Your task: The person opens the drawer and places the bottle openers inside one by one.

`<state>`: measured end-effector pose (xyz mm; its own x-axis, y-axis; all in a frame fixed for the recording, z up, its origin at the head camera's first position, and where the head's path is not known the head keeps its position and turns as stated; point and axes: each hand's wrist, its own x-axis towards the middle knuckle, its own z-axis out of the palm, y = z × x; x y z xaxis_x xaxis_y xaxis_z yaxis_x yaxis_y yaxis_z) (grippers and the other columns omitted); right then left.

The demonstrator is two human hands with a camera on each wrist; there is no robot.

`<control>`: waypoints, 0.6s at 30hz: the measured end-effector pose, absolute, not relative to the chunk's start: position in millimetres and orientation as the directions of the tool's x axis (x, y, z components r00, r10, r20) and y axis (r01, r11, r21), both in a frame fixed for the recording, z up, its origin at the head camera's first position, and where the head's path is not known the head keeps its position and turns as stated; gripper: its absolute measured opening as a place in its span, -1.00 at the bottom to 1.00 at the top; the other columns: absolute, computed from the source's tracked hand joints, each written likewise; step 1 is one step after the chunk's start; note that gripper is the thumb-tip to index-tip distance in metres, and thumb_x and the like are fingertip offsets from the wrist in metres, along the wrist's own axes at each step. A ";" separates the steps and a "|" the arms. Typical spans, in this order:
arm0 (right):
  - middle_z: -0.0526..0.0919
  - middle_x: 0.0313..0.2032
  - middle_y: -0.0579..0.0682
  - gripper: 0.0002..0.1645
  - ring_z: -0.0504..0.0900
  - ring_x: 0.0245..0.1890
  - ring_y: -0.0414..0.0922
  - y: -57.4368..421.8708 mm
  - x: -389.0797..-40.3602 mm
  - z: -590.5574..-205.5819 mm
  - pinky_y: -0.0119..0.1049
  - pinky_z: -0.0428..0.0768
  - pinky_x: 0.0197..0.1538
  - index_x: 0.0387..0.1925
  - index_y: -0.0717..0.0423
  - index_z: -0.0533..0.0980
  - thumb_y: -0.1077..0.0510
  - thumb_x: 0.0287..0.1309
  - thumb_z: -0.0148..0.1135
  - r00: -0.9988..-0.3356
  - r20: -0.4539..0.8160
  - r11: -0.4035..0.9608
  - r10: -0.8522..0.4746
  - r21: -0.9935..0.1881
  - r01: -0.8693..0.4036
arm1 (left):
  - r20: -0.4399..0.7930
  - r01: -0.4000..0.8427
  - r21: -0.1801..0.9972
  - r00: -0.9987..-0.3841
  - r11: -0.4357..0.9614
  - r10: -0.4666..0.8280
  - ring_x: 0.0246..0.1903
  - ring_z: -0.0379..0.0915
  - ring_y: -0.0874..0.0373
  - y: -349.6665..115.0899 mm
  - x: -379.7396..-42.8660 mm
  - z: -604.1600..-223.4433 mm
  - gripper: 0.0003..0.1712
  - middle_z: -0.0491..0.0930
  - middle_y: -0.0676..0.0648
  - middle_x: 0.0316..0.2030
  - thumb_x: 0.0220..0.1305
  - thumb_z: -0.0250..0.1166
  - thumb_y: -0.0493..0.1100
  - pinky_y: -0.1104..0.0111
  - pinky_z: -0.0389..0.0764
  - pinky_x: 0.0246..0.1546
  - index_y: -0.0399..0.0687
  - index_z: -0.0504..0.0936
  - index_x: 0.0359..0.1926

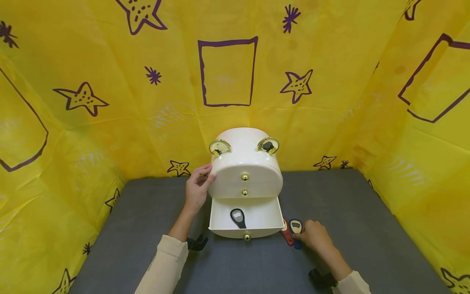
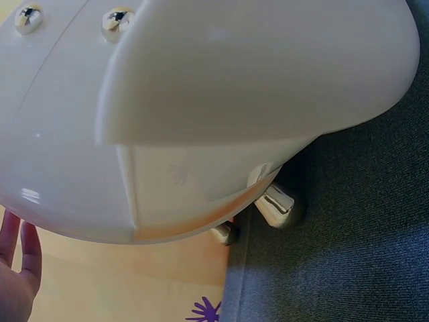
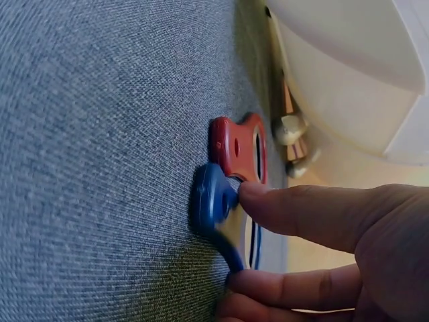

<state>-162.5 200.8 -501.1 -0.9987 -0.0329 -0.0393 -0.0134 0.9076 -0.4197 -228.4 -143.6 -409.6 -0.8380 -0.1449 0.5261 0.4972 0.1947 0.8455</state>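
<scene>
A white rounded cabinet [image 1: 244, 143] with gold knobs and two gold-rimmed ears stands in front of me, its bottom drawer [image 1: 220, 214] pulled out. Inside that drawer lies a black bottle opener [image 1: 238, 217]. My left hand [image 1: 197, 190] rests its fingertips against the cabinet's left side, fingers fairly straight. To the right of the drawer, my right hand [image 1: 316, 235] pinches a blue bottle opener [image 3: 213, 200] between thumb and fingers, low at the table surface. A red bottle opener [image 3: 236, 144] lies right beside the blue one, partly behind the drawer's corner in the head view.
The dark grey table [image 1: 154, 220] carries the cabinet, which stands on short gold feet [image 2: 276, 204]. Yellow cloth walls [image 1: 176, 134] with purple drawings rise behind and at both sides. Black straps [image 1: 197, 243] sit at both wrists.
</scene>
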 end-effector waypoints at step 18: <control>0.42 -0.67 0.04 -0.59 0.39 -0.62 -0.03 206.9 -162.8 -508.0 -0.09 0.37 -0.55 -0.82 0.09 0.30 0.23 -0.20 0.39 -0.998 0.055 0.899 0.020 -0.438 -0.006 | 0.532 0.503 0.843 -0.834 0.192 -0.147 -0.04 0.45 0.51 -143.1 -228.6 -410.8 -0.68 0.54 -0.47 0.03 0.14 0.34 -0.46 0.67 0.51 -0.14 -0.55 0.59 -0.07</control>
